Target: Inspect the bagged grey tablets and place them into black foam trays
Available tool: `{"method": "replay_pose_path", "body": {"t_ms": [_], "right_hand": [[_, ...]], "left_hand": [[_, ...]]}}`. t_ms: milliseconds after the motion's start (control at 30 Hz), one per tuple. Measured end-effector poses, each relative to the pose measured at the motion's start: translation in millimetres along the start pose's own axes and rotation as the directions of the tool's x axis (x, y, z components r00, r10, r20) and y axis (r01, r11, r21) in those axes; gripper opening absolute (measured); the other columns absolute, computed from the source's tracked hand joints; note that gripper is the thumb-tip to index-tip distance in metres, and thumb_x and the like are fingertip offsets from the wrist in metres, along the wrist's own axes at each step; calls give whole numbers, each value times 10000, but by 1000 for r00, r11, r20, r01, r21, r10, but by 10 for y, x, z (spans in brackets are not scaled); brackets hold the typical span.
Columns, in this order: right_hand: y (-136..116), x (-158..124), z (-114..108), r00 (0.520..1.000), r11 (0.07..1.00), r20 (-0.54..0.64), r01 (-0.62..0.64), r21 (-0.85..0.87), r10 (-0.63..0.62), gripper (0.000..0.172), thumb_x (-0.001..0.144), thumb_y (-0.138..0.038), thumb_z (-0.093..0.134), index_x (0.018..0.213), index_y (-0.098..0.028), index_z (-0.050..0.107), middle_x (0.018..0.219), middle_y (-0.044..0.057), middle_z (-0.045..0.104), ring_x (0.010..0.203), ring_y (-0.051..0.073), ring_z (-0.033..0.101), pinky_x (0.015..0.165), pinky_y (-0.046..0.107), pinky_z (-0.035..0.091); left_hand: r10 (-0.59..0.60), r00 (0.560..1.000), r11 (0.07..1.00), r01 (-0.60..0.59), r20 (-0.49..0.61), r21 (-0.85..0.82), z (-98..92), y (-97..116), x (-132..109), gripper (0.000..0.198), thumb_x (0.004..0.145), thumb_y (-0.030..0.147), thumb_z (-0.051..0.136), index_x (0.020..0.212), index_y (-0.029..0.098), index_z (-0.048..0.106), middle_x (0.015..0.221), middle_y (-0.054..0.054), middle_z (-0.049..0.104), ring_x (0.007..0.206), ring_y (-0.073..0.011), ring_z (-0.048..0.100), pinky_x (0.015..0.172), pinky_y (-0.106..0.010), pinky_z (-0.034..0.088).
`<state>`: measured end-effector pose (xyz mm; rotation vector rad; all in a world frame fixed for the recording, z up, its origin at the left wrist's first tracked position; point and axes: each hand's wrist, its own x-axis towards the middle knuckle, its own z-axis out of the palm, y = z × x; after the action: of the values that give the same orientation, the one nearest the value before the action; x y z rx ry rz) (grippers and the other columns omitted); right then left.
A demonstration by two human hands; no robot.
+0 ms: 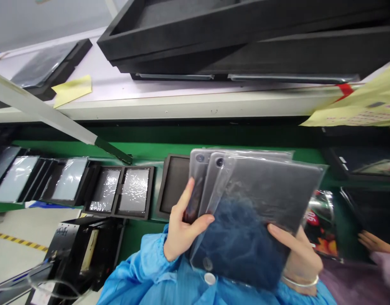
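Note:
Three tablets in clear plastic film are fanned out in front of my chest, their dark backs toward me. Round camera lenses show at the upper left corners of the two rear ones. My left hand clasps the stack at its left edge, thumb across the front tablet's side and fingers behind. Gripping the right side, my right hand has its thumb on the front tablet's back, with most fingers hidden behind. Just left of the stack lies a black foam tray with a rectangular recess.
Black foam trays with film-wrapped tablets line the green bench to the left. Large black foam trays are stacked on the white shelf above. A slanted white post stands at left. Another person's hand is at far right.

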<state>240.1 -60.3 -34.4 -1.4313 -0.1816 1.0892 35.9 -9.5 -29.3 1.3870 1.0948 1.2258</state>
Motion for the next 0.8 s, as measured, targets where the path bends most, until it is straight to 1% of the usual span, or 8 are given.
{"method": "replay_pose_path", "body": {"t_ms": [233, 333, 400, 500, 600, 667, 733, 800], "right_hand": [[-42, -89, 23, 1000, 1000, 4, -4, -23, 4, 366, 562, -307, 961, 895, -298, 810, 846, -49, 813, 744, 167, 749, 713, 224, 618], [2, 16, -68, 996, 990, 37, 88, -105, -85, 367, 549, -326, 986, 861, -279, 799, 787, -28, 804, 678, 174, 745, 631, 229, 621], [48, 115, -125, 977, 964, 75, 208, -166, -198, 379, 504, -346, 1008, 791, -249, 779, 707, -8, 786, 596, 196, 732, 549, 256, 617], [142, 233, -184, 916, 893, 95, 402, -204, -391, 445, 444, -354, 1038, 764, -224, 757, 611, 5, 752, 476, 226, 693, 450, 307, 596], [209, 257, -175, 886, 853, 165, 462, -242, -433, 393, 490, -386, 1040, 682, -218, 740, 561, 34, 730, 449, 242, 681, 447, 343, 605], [210, 235, -126, 888, 859, 249, 444, -255, -386, 347, 553, -375, 1024, 647, -226, 726, 593, 49, 745, 507, 258, 713, 520, 379, 646], [184, 208, -59, 875, 896, 336, 417, -152, -350, 315, 613, -345, 1002, 738, -240, 733, 733, 60, 800, 656, 289, 775, 652, 446, 687], [154, 188, -2, 842, 928, 422, 371, -4, -335, 347, 645, -358, 987, 838, -258, 717, 876, 63, 831, 810, 321, 808, 766, 529, 690]], "left_hand": [[-247, 963, 962, 256, 106, -93, 28, 132, -22, 1176, 800, 413, 890, 1700, 381, 132, 1614, -100, 545, 1205, -319, 749, 978, -423, 672], [-271, 948, 949, 293, 167, -118, 8, 128, -12, 1214, 842, 432, 849, 1694, 414, -15, 1652, -104, 494, 1228, -321, 734, 972, -437, 666], [-238, 945, 953, 272, 223, -137, -38, 63, -2, 1235, 841, 483, 840, 1691, 407, -51, 1683, -110, 443, 1375, -342, 637, 1094, -481, 592], [-153, 935, 964, 213, 321, -161, -124, -114, 25, 1359, 591, 663, 937, 1684, 290, 222, 1629, -167, 498, 1482, -392, 520, 1225, -519, 449], [-224, 920, 960, 265, 321, -90, -155, -314, 74, 940, 595, 712, 907, 1321, 171, 656, 1136, -154, 796, 1104, -342, 768, 1041, -480, 597], [-222, 939, 968, 245, 261, -56, -139, -414, 117, 581, 734, 644, 861, 1033, 168, 714, 852, -103, 804, 846, -280, 796, 865, -429, 655], [-84, 963, 982, 123, 256, -141, -118, -473, 162, 456, 801, 590, 830, 967, 192, 685, 898, -106, 818, 842, -273, 796, 794, -425, 666], [107, 952, 960, -25, 285, -278, -115, -502, 198, 416, 859, 569, 782, 1076, 232, 671, 1064, -107, 828, 935, -278, 801, 790, -448, 673]]}}
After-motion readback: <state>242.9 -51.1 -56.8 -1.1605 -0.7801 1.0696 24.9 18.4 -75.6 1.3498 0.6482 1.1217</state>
